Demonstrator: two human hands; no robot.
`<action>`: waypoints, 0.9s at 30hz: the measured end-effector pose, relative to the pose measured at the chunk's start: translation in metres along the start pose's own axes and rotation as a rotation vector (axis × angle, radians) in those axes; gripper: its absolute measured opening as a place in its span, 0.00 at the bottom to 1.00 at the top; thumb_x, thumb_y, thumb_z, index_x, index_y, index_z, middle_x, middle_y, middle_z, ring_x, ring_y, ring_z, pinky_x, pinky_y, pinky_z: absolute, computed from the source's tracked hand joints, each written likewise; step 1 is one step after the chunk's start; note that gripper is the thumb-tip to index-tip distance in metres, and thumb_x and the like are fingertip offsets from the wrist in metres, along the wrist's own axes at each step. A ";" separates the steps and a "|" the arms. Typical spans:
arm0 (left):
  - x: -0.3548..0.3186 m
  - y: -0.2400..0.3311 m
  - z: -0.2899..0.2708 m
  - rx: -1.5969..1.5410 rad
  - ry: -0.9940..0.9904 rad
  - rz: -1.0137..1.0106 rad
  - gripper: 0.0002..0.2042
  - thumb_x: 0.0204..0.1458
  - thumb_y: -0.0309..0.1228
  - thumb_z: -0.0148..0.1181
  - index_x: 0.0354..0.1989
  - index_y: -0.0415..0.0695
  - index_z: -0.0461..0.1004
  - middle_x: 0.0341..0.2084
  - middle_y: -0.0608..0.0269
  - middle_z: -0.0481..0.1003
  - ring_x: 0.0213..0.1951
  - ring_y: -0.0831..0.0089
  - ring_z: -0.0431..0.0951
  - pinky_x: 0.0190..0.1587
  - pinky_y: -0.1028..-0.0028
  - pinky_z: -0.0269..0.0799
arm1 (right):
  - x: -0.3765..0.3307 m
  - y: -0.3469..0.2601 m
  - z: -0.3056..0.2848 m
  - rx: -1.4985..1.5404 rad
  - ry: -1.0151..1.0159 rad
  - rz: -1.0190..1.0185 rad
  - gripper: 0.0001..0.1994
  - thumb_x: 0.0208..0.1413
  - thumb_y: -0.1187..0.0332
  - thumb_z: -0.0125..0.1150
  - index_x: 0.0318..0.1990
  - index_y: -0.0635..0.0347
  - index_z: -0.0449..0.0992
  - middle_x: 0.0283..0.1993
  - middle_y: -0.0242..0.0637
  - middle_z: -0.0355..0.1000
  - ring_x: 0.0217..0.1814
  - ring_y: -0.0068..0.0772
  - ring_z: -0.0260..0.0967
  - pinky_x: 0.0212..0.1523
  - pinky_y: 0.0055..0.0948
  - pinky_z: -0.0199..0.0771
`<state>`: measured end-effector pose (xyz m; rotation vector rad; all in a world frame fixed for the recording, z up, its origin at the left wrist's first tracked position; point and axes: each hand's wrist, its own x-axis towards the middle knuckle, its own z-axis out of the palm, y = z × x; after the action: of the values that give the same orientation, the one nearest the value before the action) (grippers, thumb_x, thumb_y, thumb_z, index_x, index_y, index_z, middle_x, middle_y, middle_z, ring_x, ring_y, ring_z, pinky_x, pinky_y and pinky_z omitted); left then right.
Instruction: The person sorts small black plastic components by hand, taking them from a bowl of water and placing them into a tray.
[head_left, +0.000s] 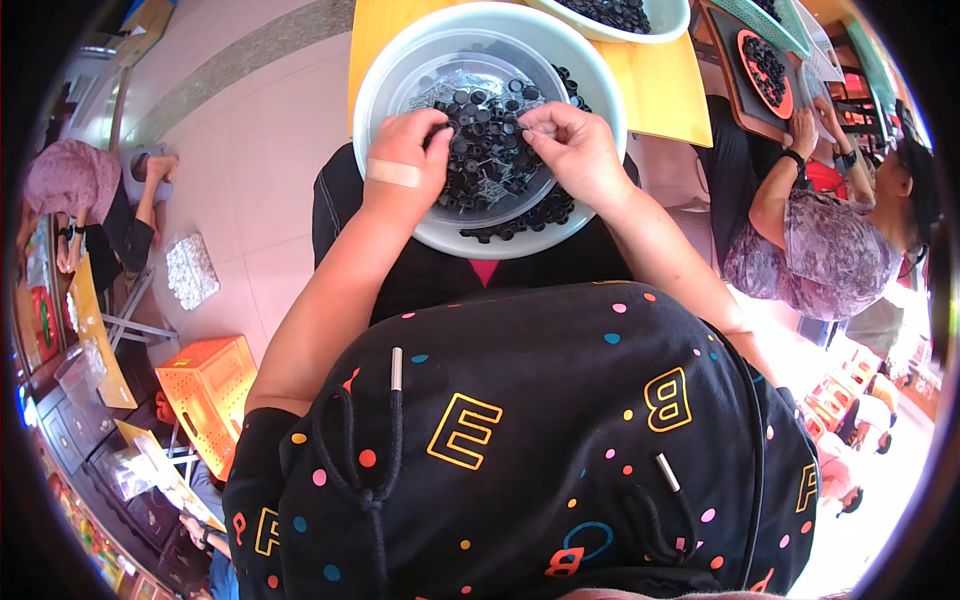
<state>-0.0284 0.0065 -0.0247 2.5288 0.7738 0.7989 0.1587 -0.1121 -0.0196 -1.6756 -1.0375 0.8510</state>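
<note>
A large white basin [400,60] rests on my lap against a yellow table [660,90]. A clear round lid [500,205] lies inside it, heaped with small black round parts [480,150] and thin metal springs. More black parts [530,220] lie under the lid at the basin's near side. My left hand [405,165], with a plaster on its back, pinches small parts at the left of the heap. My right hand [575,150] pinches a small black part at the heap's right. Both sets of fingertips nearly meet over the pile.
A second white basin [655,25] of black parts stands on the table behind. At the right, another person [810,250] in a patterned top works at an orange tray [765,70] of black parts. An orange crate [205,385] sits on the floor at left, where one more person [90,195] sits.
</note>
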 end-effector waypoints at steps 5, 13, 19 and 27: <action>-0.004 0.013 -0.014 -0.422 0.038 -0.451 0.09 0.49 0.27 0.63 0.39 0.39 0.75 0.30 0.60 0.78 0.30 0.79 0.75 0.35 0.77 0.72 | -0.002 -0.006 -0.002 -0.087 -0.038 0.057 0.03 0.55 0.76 0.59 0.35 0.65 0.77 0.31 0.27 0.74 0.32 0.13 0.66 0.34 0.16 0.67; -0.003 0.021 -0.018 -0.528 -0.093 -0.620 0.07 0.50 0.29 0.63 0.33 0.40 0.74 0.24 0.68 0.75 0.28 0.81 0.73 0.34 0.80 0.70 | -0.006 -0.009 0.001 -0.106 0.009 -0.092 0.06 0.53 0.70 0.60 0.35 0.62 0.79 0.31 0.38 0.76 0.31 0.25 0.71 0.36 0.26 0.71; -0.006 0.026 -0.013 -1.285 -0.227 -0.966 0.08 0.53 0.24 0.57 0.40 0.35 0.74 0.33 0.61 0.76 0.35 0.76 0.76 0.41 0.77 0.74 | -0.014 -0.017 0.011 0.007 -0.070 0.009 0.04 0.52 0.72 0.61 0.35 0.61 0.78 0.30 0.35 0.75 0.28 0.20 0.68 0.30 0.22 0.69; -0.006 0.042 -0.013 -1.280 -0.224 -0.942 0.13 0.54 0.21 0.53 0.48 0.32 0.72 0.41 0.52 0.75 0.40 0.72 0.77 0.47 0.77 0.73 | -0.020 -0.029 0.018 -0.118 -0.025 -0.170 0.02 0.51 0.76 0.61 0.33 0.62 0.76 0.29 0.28 0.71 0.24 0.12 0.62 0.24 0.16 0.63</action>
<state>-0.0242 -0.0272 0.0043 0.9225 0.8360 0.3986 0.1273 -0.1184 0.0035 -1.6500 -1.2489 0.7130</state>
